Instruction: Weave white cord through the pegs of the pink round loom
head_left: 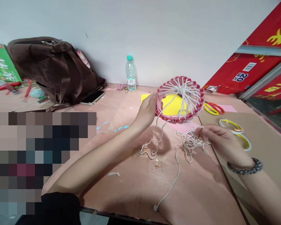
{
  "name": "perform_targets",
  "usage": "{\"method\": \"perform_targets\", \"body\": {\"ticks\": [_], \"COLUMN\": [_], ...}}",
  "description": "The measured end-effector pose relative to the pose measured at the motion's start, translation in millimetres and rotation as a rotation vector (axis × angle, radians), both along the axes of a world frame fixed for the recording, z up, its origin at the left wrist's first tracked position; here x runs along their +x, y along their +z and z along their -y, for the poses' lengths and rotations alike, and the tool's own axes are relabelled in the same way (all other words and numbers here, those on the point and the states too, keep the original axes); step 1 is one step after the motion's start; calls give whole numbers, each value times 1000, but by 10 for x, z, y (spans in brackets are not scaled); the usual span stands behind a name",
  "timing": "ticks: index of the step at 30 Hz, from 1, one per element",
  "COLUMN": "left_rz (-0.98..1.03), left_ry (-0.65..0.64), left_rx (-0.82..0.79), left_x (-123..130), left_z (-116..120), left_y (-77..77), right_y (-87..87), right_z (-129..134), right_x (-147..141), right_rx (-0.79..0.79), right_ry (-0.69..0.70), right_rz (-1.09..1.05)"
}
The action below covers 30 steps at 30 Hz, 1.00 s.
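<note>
My left hand (pixel 148 109) grips the left edge of a pink ring (pixel 200 97) with a scalloped rim, holding it tilted above the table. White cord (pixel 183 90) is strung across the ring from the rim to a bunched middle, and loose cord hangs down from it. Lower on the right, my right hand (pixel 215 137) has its fingers pinched together at a strand of the white cord. Beneath and beside those fingers lies a tangled heap of the same cord (pixel 189 145), with one knotted end (pixel 155 207) trailing towards the front edge.
Yellow paper (pixel 152 99) lies behind the ring. Scissors (pixel 214 108) and two tape rolls (pixel 231 125) sit at the right. A water bottle (pixel 131 75), phone (pixel 93 97) and brown backpack (pixel 58 68) stand or lie at the back. Red boxes (pixel 245 73) rise at far right.
</note>
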<state>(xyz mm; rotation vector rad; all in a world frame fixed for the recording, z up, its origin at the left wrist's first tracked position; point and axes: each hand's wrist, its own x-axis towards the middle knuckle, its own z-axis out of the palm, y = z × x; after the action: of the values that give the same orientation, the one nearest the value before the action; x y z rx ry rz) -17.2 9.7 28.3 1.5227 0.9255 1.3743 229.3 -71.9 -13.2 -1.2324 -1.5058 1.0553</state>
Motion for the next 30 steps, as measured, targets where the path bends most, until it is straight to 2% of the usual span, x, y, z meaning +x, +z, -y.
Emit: {"method": "perform_targets", "body": {"ticks": [2, 3, 4, 5, 7, 9, 11, 12, 14, 16, 18, 20, 23, 26, 30], "left_rz": [24, 35, 46, 55, 68, 60, 28, 6, -41, -82, -113, -135, -128, -80, -32], "left_ry": [6, 14, 23, 31, 33, 23, 18, 16, 21, 23, 11, 6, 18, 15, 13], "left_rx": [1, 7, 11, 9, -7, -8, 18, 33, 57, 70, 77, 72, 34, 5, -5], "left_x": [-26, -38, -50, -60, -73, -72, -51, -35, 4, 41, 65, 74, 64, 45, 21], "left_z": [-22, -31, -38, -44, -49, -44, -26, -13, 20, 55, 82, 92, 76, 45, 28], "left_y": [39, 57, 72, 82, 87, 73, 44, 24, -22, -70, -108, -129, -126, -91, -28], "right_y": [-36, -65, -99, -134, -192, -222, -225, -220, -211, -202, -187, -155, -99, -99, -184], "right_z": [-162, -231, -286, -326, -362, -354, -316, -285, -199, -86, 32, 118, 117, -31, -243], "right_x": [376, 576, 769, 942, 1180, 1209, 1009, 838, 417, -2, -306, -435, -332, -44, 309], "right_rx": [3, 9, 15, 20, 16, 85, 196, 239, 228, 149, 55, -73, -155, -111, -183], "right_ry": [-249, -381, -492, -550, -605, -617, -527, -422, -198, 118, 291, 373, 315, 108, -107], "right_rz": [70, 212, 450, 705, 882, 941, 922, 859, 728, 372, 121, -7, -33, -28, -86]}}
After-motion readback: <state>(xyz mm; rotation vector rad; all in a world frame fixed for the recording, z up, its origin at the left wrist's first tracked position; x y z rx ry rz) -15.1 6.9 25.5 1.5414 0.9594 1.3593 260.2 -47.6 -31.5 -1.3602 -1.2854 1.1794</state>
